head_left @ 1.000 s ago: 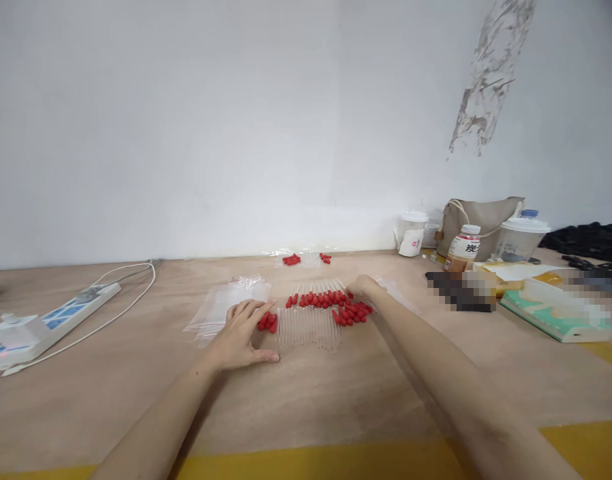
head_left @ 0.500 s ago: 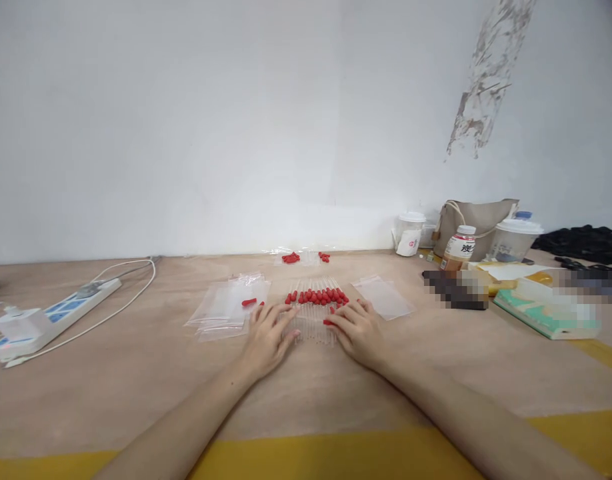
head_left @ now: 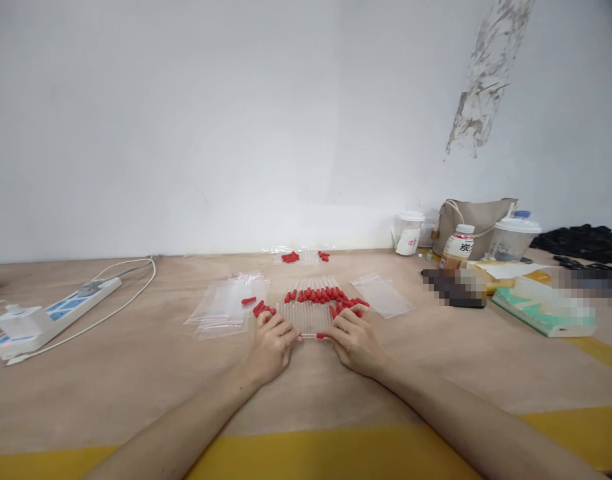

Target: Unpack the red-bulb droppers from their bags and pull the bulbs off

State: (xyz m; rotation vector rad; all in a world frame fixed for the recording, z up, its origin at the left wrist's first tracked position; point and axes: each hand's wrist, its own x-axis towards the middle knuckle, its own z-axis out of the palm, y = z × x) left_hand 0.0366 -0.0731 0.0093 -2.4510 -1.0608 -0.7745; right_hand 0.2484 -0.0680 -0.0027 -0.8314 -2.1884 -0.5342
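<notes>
Droppers, clear glass tubes with red bulbs, lie side by side in a row on the counter, bulbs toward the wall. The left hand rests at the row's left near corner and the right hand at its right near corner. Both sets of fingers are half curled, their tips touching the tubes, and they close round nothing that shows. Loose red bulbs lie just beyond the left fingers. A stack of clear bags sits left of the row, and a single bag lies right of it. A white power strip lies well apart to the left, and a bottle stands far right.
</notes>
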